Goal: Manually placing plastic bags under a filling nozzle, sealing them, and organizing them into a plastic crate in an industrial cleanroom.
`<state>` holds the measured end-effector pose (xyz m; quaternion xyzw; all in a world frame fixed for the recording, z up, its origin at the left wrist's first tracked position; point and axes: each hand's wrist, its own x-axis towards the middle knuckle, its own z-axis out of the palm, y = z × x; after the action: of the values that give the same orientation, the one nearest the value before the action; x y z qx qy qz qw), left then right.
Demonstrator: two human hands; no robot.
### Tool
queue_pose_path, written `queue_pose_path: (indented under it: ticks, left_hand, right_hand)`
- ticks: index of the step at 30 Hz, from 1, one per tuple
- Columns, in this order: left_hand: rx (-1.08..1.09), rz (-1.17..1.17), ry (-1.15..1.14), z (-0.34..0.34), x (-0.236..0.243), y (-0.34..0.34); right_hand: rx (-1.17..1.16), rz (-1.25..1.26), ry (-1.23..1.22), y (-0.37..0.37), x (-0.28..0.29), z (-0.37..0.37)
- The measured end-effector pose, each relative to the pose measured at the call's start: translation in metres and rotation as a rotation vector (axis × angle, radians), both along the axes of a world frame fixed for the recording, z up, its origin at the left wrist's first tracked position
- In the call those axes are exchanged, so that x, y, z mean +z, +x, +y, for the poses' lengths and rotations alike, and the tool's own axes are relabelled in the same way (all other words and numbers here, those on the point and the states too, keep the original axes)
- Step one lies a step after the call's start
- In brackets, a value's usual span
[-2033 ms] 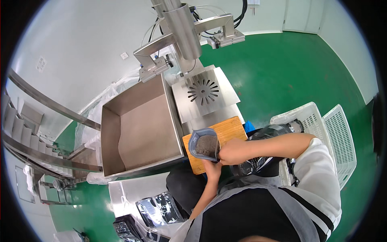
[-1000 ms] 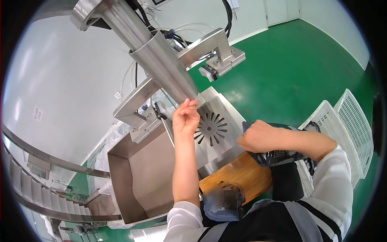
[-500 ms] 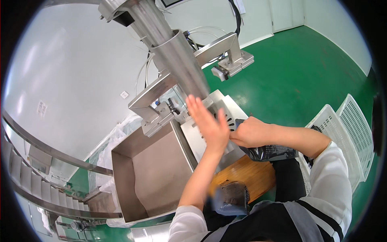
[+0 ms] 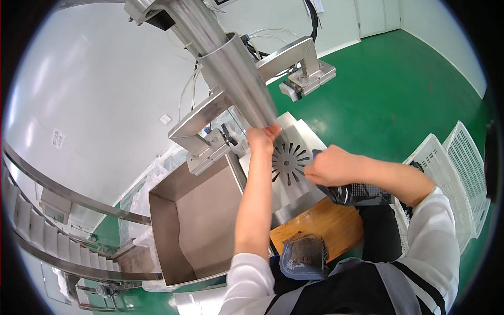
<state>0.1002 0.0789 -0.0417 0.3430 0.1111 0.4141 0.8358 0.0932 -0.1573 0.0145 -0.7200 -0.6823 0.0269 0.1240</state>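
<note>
My left hand [image 4: 264,138] is raised to the lower end of an upright metal tube [image 4: 244,86], its fingers stretched along the tube's mouth and partly hidden by it. Below the tube lies a round slotted metal plate [image 4: 286,163] set in a steel surface. My right hand [image 4: 334,166] is closed on the upper edge of a glossy black plastic bag [image 4: 362,195], to the right of the slotted plate. Nearer to me, an open blue-grey bag [image 4: 303,252] with dark brown loose contents stands by a wooden board [image 4: 338,231].
A deep steel tray [image 4: 210,226] is at my left, with clear plastic sheeting [image 4: 140,212] beyond it. Metal clamps [image 4: 210,152] flank the tube. White perforated crates [image 4: 446,184] stand at my right. A curved rail [image 4: 79,197] and a stepped conveyor [image 4: 52,241] are far left.
My left hand has moved up from beside the slotted plate to the tube's lower end, uncovering the plate. My right hand keeps hold of the black plastic bag.
</note>
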Motion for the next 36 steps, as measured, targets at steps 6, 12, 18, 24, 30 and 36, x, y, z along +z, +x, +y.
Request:
queue_pose_path:
  ticks: [6, 12, 18, 24, 30, 36]
  left_hand:
    - [-0.355, 0.175, 0.649, -0.065, 0.016, -0.08]
    - [-0.645, 0.264, 1.028, -0.041, 0.036, -0.106]
    - [-0.191, 0.791, 1.337, -0.026, 0.06, -0.094]
    - [0.351, 0.827, 1.565, -0.035, 0.066, -0.069]
    - [0.347, 0.698, 1.426, -0.04, 0.083, -0.078]
    - [0.45, 0.371, 1.342, -0.037, -0.003, -0.102]
  right_hand:
    - [-0.095, 0.079, 0.179, 0.049, 0.003, 0.013]
    - [0.123, 0.753, 0.499, 0.063, 0.01, 0.057]
    - [-0.113, 0.179, 0.497, 0.099, 0.022, 0.052]
    - [-0.222, -0.03, 0.952, 0.045, 0.003, 0.03]
    - [-0.391, 0.166, 0.553, 0.044, -0.038, 0.052]
    - [-0.358, 0.545, 0.796, 0.041, -0.047, 0.059]
